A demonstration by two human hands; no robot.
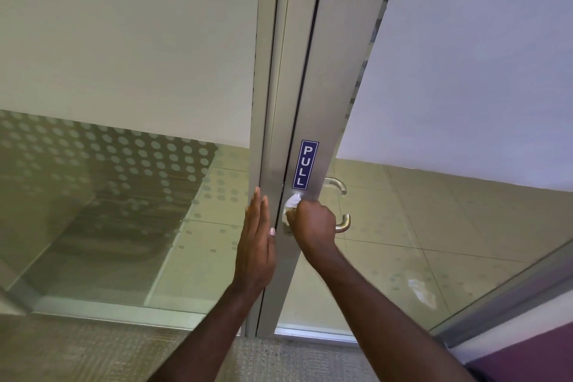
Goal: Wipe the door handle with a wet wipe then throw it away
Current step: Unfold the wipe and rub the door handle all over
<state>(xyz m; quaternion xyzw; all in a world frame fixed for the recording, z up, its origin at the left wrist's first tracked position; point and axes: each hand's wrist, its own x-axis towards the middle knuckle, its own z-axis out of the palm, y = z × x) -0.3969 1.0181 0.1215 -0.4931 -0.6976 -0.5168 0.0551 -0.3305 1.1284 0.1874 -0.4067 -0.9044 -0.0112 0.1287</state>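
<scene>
- Left hand point(255, 239): flat, fingers straight, palm pressed on the metal frame point(263, 164) beside the door edge.
- Right hand point(313, 222): fisted around a white wipe point(291, 202), pressing it on the door stile just below the PULL sign point(305, 164).
- Handle point(341, 205): curved metal, behind the glass, right of the fist.

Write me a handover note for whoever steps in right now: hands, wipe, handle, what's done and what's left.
Left hand: open, flat against the metal frame beside the door edge, holding nothing.
Right hand: closed in a fist around the wet wipe, pressing it at the door stile just below the PULL sticker.
Door handle: a curved metal pull on the far side of the glass shows to the right of the fist; whether the wipe is on the near-side handle is hidden by the hand.
Done: wipe in hand and at the handle area.
Left: finish wiping, then throw the wipe away. No bin in view.
</scene>
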